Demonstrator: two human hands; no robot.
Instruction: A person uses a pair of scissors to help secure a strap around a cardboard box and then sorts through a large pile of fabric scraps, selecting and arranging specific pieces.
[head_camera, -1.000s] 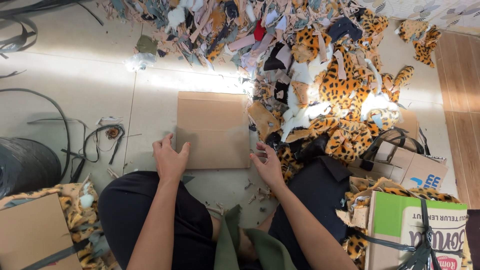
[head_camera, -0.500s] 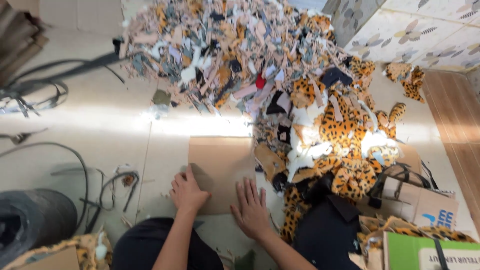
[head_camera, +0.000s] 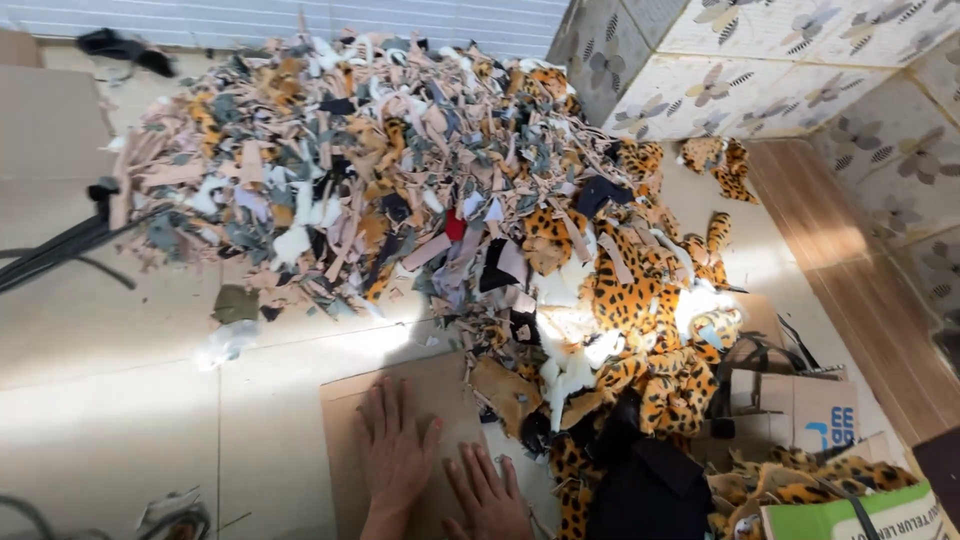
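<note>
Partly cropped, both hands press flat on cardboard.

Single head view — steeply downward from above, close over floor, facing forward.

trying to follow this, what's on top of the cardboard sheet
Both hands lie flat on the cardboard sheet: left hand, right hand. Fabric scraps overlap its right edge. The floor beneath it is covered.

Brown carton right of hands; green-white box bottom right.
</note>
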